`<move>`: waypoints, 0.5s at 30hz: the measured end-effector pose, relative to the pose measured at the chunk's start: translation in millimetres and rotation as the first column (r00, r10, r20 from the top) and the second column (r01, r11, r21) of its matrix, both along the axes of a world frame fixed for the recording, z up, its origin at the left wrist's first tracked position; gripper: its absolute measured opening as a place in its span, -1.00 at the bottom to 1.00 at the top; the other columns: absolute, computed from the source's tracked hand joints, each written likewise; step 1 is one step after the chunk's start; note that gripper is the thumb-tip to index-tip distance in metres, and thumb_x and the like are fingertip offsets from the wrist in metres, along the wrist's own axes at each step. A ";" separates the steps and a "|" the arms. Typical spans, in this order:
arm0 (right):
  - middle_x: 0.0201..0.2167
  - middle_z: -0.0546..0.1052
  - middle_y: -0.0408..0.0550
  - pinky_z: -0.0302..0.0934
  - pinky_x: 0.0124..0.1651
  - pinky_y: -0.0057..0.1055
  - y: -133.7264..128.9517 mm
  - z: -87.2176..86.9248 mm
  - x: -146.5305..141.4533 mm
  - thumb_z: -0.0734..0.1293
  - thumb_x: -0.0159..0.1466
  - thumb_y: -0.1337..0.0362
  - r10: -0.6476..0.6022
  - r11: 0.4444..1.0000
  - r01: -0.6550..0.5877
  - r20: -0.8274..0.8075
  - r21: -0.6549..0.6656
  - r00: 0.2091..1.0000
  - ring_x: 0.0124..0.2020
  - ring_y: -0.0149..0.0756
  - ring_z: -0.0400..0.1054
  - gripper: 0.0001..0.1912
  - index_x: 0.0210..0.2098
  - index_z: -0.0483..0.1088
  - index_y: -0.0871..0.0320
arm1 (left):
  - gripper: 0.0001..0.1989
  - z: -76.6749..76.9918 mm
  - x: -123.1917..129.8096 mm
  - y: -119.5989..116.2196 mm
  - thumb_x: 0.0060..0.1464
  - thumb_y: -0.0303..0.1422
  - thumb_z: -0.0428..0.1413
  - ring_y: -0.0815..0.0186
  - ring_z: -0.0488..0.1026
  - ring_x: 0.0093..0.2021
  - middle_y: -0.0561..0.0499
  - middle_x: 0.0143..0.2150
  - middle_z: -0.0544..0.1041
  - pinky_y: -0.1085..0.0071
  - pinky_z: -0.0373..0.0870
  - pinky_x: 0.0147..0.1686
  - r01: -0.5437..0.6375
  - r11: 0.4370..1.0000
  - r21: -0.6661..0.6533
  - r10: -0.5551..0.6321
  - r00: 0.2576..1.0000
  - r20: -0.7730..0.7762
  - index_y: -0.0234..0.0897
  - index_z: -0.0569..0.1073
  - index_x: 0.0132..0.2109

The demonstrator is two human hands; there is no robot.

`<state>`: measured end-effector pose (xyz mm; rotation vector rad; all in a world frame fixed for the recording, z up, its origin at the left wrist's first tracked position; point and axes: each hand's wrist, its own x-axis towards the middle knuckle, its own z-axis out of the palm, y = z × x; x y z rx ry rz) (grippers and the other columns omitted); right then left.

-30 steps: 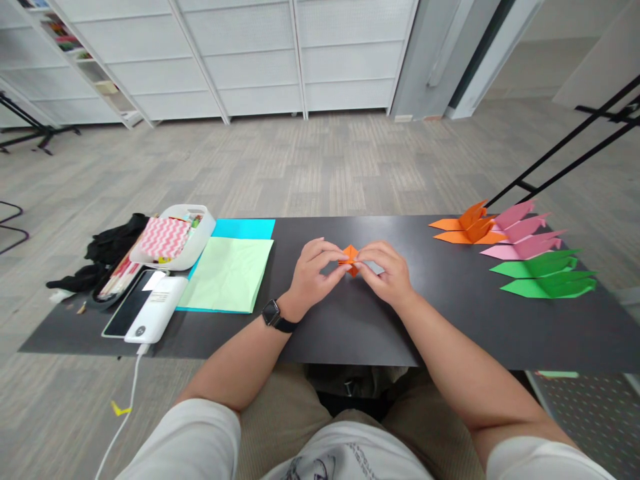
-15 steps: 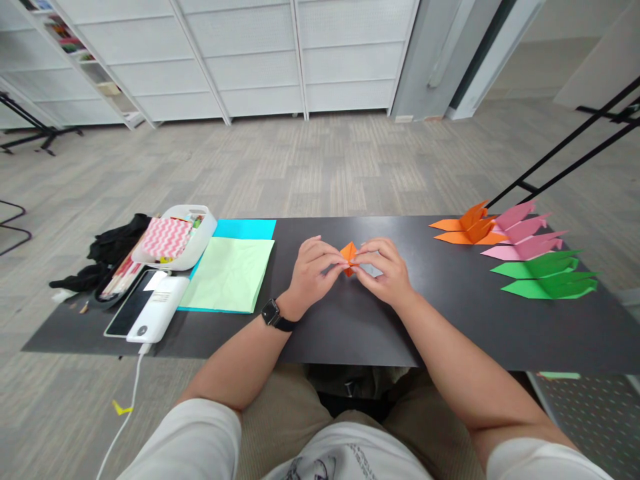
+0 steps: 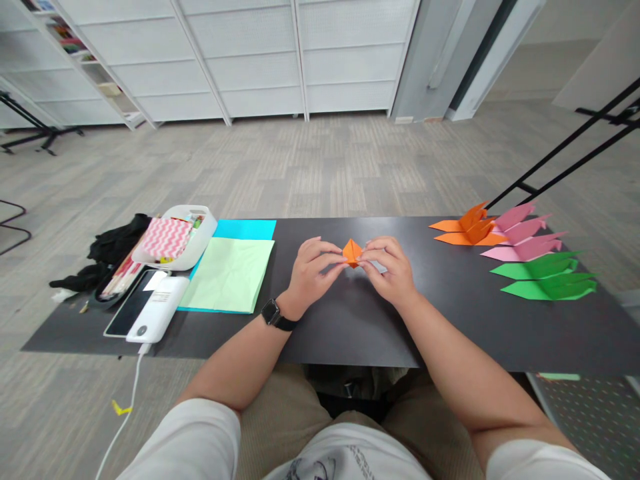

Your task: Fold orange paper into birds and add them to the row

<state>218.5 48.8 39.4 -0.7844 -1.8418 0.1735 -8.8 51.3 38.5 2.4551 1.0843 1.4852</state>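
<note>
A small folded orange paper (image 3: 352, 252) is pinched between both hands above the middle of the black table (image 3: 350, 320). My left hand (image 3: 311, 269), with a black watch on the wrist, grips its left side. Gripping the right side is my right hand (image 3: 391, 270). Most of the paper is hidden by my fingers; only a pointed tip shows.
Finished folded shapes lie at the right: orange (image 3: 470, 228), pink (image 3: 525, 237), green (image 3: 547, 277). Light green paper (image 3: 227, 273) on cyan paper (image 3: 245, 229) lies left of my hands. Further left are a white tray (image 3: 175, 237), a phone (image 3: 129, 310) and a white power bank (image 3: 157, 308).
The orange paper has turned between my fingers and now stands a little higher with its tip pointing up. Both hands stayed in about the same place.
</note>
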 end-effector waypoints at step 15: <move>-0.20 0.69 0.09 0.50 -0.07 -0.18 6.5 -13.6 -6.6 0.22 0.30 -0.52 0.110 0.425 -0.443 -0.441 -0.789 0.891 -0.13 -0.09 0.59 -0.21 -0.24 0.61 0.08 | -0.92 -1.1 -9.4 0.5 0.39 -0.33 0.23 0.27 0.66 -0.18 0.01 -0.19 0.74 0.25 0.54 -0.07 -0.067 0.996 0.056 0.069 0.997 -0.021 -0.15 0.64 -0.11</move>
